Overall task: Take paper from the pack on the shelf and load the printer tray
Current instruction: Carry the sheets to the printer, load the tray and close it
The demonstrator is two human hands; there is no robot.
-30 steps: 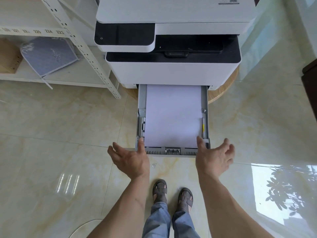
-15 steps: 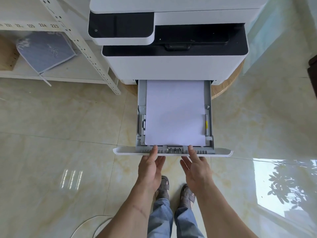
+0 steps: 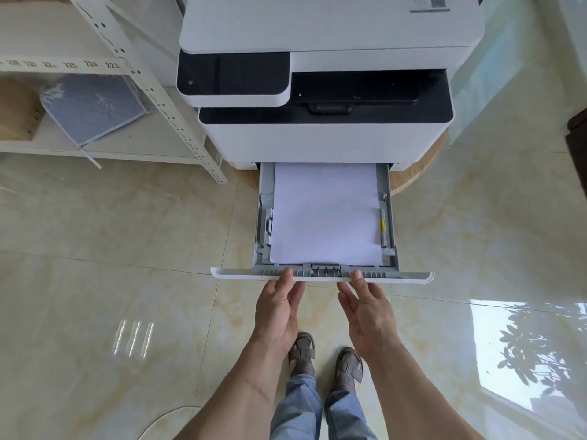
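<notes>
The white printer (image 3: pixel 317 144) stands on a round wooden base, its grey paper tray (image 3: pixel 264 185) pulled out toward me. A stack of white paper (image 3: pixel 325 214) lies flat in the tray between the side guides. The tray's white front panel (image 3: pixel 406 277) runs across its near end. My left hand (image 3: pixel 279 309) and my right hand (image 3: pixel 368 312) are side by side at the middle of that panel. Each thumb rests on the panel's top edge and the fingers reach under it. I cannot make out a paper pack on the shelf.
A white metal shelf (image 3: pixel 158 100) stands left of the printer, holding a blue-grey fabric item (image 3: pixel 92 106) and a wooden box (image 3: pixel 16 109). Dark furniture (image 3: pixel 578 138) sits at the right edge. Glossy tiled floor lies all around, with my sandalled feet (image 3: pixel 303 354) below the tray.
A second ago my hands were spread open at the tray's two near corners. They have come together at the middle of the front panel and stayed there.
</notes>
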